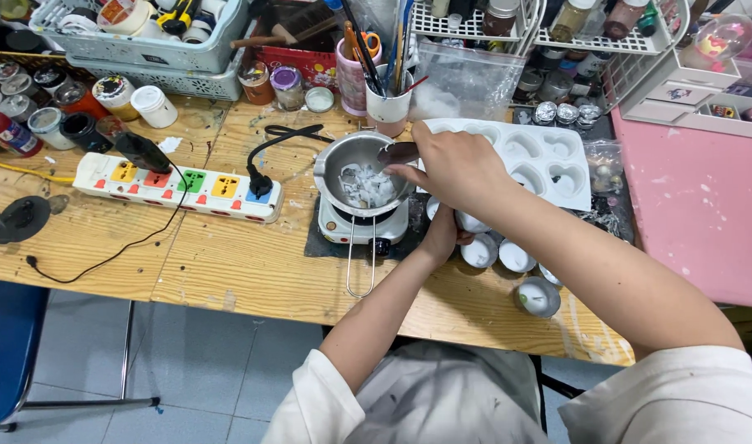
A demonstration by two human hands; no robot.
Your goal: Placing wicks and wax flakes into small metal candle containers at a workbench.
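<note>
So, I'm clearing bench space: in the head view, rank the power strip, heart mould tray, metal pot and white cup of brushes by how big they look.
1. Power strip, the longest.
2. Heart mould tray, though the right hand partly hides it, so this pair is unsure.
3. Metal pot.
4. White cup of brushes.

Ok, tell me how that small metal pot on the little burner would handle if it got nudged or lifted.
The metal pot looks thin-walled and holds only some white chunks, so it is probably light. It sits on a small white burner with a long wire handle sticking out, so a bump there could likely tip it. The right hand is over it.
</note>
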